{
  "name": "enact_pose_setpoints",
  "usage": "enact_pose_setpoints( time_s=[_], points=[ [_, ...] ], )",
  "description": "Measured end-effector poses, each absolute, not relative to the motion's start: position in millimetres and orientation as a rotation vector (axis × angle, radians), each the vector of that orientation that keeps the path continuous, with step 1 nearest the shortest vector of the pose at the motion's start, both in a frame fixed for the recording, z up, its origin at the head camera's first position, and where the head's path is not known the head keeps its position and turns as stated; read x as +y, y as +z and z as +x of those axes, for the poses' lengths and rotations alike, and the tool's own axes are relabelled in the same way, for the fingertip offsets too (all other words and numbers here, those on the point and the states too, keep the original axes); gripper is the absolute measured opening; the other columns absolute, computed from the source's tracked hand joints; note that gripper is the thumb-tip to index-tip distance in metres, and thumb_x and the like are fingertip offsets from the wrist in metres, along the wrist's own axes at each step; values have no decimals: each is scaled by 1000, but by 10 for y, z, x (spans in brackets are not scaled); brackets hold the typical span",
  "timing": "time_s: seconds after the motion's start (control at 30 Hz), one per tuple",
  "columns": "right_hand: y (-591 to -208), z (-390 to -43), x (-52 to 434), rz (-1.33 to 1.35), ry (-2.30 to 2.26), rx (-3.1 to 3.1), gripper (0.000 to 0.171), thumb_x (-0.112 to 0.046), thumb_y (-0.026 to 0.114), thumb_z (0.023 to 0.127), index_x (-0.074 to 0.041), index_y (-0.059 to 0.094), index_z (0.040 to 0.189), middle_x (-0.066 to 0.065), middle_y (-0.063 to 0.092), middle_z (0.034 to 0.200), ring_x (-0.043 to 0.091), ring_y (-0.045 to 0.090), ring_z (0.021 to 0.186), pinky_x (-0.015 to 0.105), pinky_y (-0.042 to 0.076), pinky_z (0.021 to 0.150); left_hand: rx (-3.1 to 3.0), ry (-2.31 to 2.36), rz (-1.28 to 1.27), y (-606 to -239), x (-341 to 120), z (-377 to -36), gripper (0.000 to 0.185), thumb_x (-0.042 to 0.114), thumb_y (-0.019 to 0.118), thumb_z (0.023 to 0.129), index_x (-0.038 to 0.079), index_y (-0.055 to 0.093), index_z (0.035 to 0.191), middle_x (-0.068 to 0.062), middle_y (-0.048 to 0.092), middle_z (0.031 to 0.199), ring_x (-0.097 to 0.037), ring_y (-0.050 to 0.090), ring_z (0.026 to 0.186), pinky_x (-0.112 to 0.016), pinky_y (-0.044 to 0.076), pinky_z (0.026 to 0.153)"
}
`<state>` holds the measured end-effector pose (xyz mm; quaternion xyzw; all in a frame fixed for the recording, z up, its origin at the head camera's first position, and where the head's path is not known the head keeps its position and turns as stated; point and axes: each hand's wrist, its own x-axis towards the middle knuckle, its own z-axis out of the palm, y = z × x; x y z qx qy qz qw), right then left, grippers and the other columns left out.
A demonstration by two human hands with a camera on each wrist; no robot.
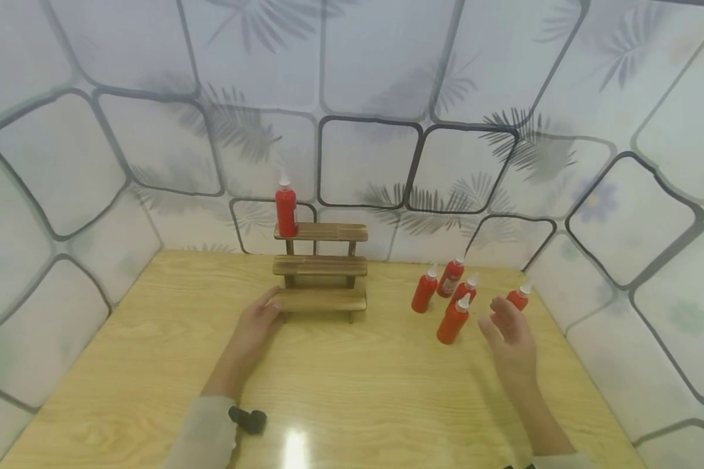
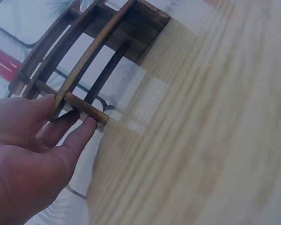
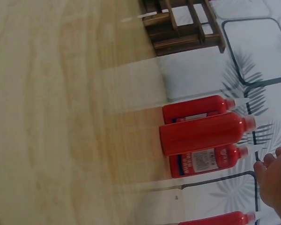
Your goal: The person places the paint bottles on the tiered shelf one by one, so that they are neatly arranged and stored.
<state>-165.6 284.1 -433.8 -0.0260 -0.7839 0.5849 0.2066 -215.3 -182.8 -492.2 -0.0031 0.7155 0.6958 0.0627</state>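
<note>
Tiled wallpaper with grey fern prints backs a pale wooden worktop, where a three-step wooden rack stands. Left hand touches the rack's lowest step, fingers straight, grip released. One red bottle stands on its top step. Right of the rack, five red bottles cluster; right hand hovers near them, relaxed, holding nothing.

head view looks down at the table; wrist views sit close, sharing the wooden rack.
</note>
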Motion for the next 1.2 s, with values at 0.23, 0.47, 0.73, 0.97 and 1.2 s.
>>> enact_pose_setpoints(
  time_s=[0.23,0.47,0.73,0.97,1.2],
  points=[
    [-4574,-1728,2777,6,1836,-2116,54,-5,67,97,6,43,144,-4,57,133,5,53,126,7,48,99,2155,2112,-2,-4933,-1836,-2155,57,31,46,108,21,26,161,-27,31,159,-39,41,143,-41,39,118],
    [-4652,-1815,2719,53,1861,-2154,53,-7,68,96,1,46,144,3,54,139,5,51,127,9,48,101,2142,2133,24,-4934,-1826,-2153,57,31,45,109,18,25,161,-28,30,160,-37,39,145,-37,41,116],
    [-4681,-1891,2655,2,1849,-2199,56,-13,70,96,-5,46,146,4,52,143,4,50,127,7,47,100,2158,2122,29,-4955,-1835,-2162,56,30,45,109,18,26,161,-30,32,158,-38,40,144,-37,42,115],
    [-4686,-1945,2619,-33,1821,-2203,57,-4,67,96,-3,43,148,3,51,142,4,50,126,6,46,101,2142,2148,8,-4964,-1834,-2182,56,27,46,109,17,27,160,-29,33,158,-37,41,144,-36,42,115],
    [-4683,-1988,2611,-32,1785,-2257,58,-2,65,97,-3,40,149,14,45,150,30,46,137,3,45,98,2129,2159,19,-4987,-1841,-2194,56,25,46,109,16,27,160,-29,30,160,-38,40,145,-37,42,115]
  ],
)
